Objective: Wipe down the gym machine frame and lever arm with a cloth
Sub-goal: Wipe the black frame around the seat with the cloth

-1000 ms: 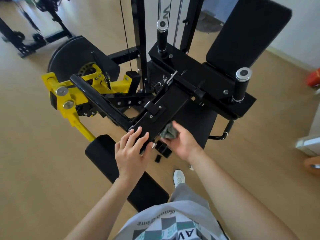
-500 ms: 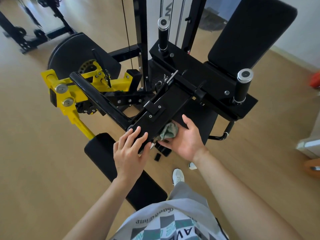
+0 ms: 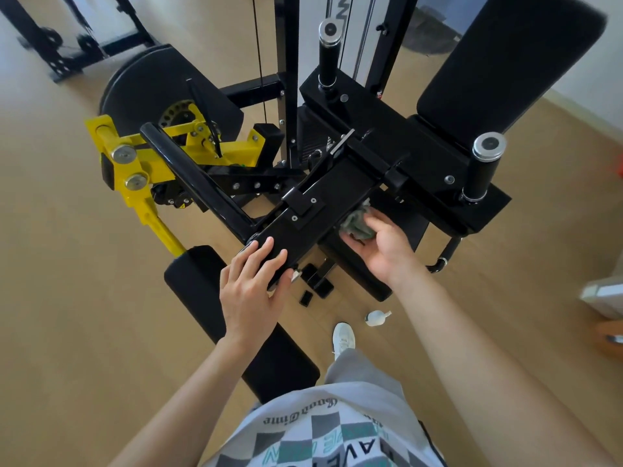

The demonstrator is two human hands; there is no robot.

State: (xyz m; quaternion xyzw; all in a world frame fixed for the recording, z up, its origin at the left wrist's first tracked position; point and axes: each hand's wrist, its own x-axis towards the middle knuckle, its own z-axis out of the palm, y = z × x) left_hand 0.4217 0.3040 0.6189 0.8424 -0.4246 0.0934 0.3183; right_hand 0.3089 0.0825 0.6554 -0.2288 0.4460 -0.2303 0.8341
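Pressing a bunched grey-green cloth (image 3: 358, 224) against the right-hand side of the black lever arm (image 3: 317, 210), the right hand (image 3: 381, 246) has its grip closed around the fabric, thumb on top and fingers curled beneath. Most of the cloth sits just ahead of that grip, wedged where the arm's side face meets the black seat pad (image 3: 397, 227) below it. To the left of this grip, across the width of the arm, the left hand (image 3: 251, 291) lies flat on the arm's near end with its grip released: fingers spread over the top face, thumb hooked at the end edge, grasping nothing. Further left of that hand a black roller pad (image 3: 195, 281) hangs on a yellow bar (image 3: 158, 227), and beyond it the yellow pivot bracket (image 3: 135, 156) joins the machine frame (image 3: 286, 79). Ahead of the cloth grip, two black handles with silver caps (image 3: 485, 163) stand upright from the frame's cross plate, and a black back pad (image 3: 505, 59) rises past them. Below and behind the right hand, on the wooden floor (image 3: 67, 298), lies a small white bottle (image 3: 377, 318) on its side, just beside a white shoe (image 3: 343, 337).
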